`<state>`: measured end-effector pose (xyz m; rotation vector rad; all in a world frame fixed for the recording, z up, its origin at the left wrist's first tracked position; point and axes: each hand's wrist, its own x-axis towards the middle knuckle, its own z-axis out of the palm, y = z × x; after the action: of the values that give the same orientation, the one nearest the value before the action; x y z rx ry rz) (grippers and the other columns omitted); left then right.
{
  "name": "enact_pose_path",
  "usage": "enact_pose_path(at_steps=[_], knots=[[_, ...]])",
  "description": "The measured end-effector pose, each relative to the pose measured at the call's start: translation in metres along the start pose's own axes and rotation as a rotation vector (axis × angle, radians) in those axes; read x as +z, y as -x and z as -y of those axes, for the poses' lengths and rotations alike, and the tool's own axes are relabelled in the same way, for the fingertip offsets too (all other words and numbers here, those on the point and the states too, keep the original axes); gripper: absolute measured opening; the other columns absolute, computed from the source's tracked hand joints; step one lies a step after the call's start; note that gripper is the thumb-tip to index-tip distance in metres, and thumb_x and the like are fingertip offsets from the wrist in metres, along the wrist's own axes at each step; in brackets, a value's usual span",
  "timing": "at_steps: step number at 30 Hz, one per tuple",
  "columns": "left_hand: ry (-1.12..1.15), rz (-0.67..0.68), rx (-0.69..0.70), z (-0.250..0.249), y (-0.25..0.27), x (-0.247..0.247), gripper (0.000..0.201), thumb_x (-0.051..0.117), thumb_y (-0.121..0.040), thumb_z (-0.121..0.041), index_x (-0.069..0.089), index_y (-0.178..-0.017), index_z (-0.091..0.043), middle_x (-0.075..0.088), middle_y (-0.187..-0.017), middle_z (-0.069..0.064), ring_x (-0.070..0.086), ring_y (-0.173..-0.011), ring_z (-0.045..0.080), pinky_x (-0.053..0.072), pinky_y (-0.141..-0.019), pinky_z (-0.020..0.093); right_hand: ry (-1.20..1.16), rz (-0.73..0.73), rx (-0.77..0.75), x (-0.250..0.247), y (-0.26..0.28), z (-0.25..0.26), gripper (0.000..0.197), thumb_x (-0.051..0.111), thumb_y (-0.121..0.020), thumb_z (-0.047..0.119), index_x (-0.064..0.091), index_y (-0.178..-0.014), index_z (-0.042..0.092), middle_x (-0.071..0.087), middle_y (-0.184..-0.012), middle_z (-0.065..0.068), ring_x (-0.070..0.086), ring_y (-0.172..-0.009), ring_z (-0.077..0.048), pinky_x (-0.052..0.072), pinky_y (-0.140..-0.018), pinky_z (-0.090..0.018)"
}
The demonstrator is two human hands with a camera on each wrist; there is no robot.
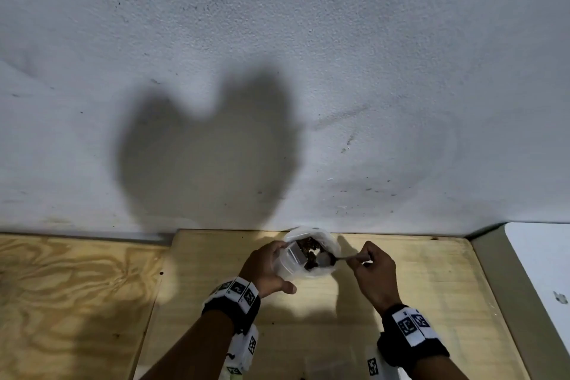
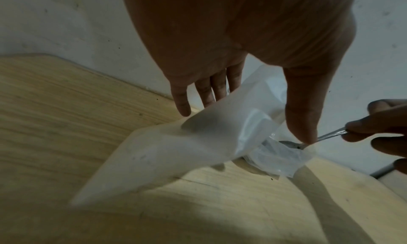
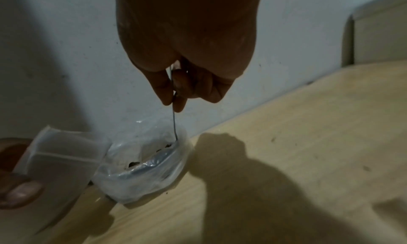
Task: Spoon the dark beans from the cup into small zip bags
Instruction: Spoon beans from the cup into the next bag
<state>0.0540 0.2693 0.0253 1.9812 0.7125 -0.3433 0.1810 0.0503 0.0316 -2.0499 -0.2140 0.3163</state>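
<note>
My left hand (image 1: 271,265) grips a translucent plastic cup (image 2: 187,152), tilted with its mouth toward a small clear zip bag (image 3: 141,174). The bag stands open on the wooden board (image 1: 416,287) close to the wall. Dark beans (image 1: 308,245) show inside it. My right hand (image 1: 367,262) pinches the handle of a metal spoon (image 3: 174,122) between thumb and fingers. The spoon's bowl (image 1: 324,261) reaches into the bag's mouth from the right. The cup's rim touches the bag's left side, and I cannot see how many beans are in the cup.
A rough white wall (image 1: 277,71) rises right behind the bag. A lower plywood surface (image 1: 77,287) lies to the left of the board, and a white surface (image 1: 539,271) to the right. A few dark crumbs (image 3: 273,139) dot the board.
</note>
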Motion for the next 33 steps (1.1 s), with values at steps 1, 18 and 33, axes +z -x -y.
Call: enact_pose_path(at_steps=[1,18,33], knots=[[0.005,-0.001,0.001,0.001,0.000,0.001,0.105,0.095,-0.048,-0.029,0.045,-0.139,-0.030,0.055,-0.138,-0.007,0.052,-0.126,0.013,0.046,-0.102,0.030,-0.015,-0.001,0.015,0.003,0.001,-0.003,0.043,0.072,-0.076,-0.005,0.037,-0.061,0.013,0.040,-0.056,0.001,0.031,-0.051,-0.006,0.029,-0.048,-0.018],[0.048,-0.011,-0.003,0.007,-0.003,0.001,0.105,0.095,-0.044,-0.034,0.047,-0.138,-0.032,0.060,-0.130,-0.012,0.057,-0.116,0.010,0.050,-0.094,0.028,-0.335,-0.094,0.427,0.029,0.001,-0.033,0.047,0.071,-0.068,-0.003,0.036,-0.050,0.021,0.030,-0.057,-0.001,0.029,-0.062,-0.018,0.027,-0.060,-0.036],[0.008,0.036,0.010,0.007,-0.001,-0.010,0.097,0.092,-0.047,-0.038,0.050,-0.134,-0.030,0.062,-0.125,-0.013,0.058,-0.114,0.011,0.049,-0.092,0.029,-0.349,-0.127,0.471,0.037,-0.002,-0.026,0.038,0.070,-0.066,0.000,0.043,-0.048,0.019,0.039,-0.056,-0.007,0.036,-0.059,-0.020,0.030,-0.058,-0.035]])
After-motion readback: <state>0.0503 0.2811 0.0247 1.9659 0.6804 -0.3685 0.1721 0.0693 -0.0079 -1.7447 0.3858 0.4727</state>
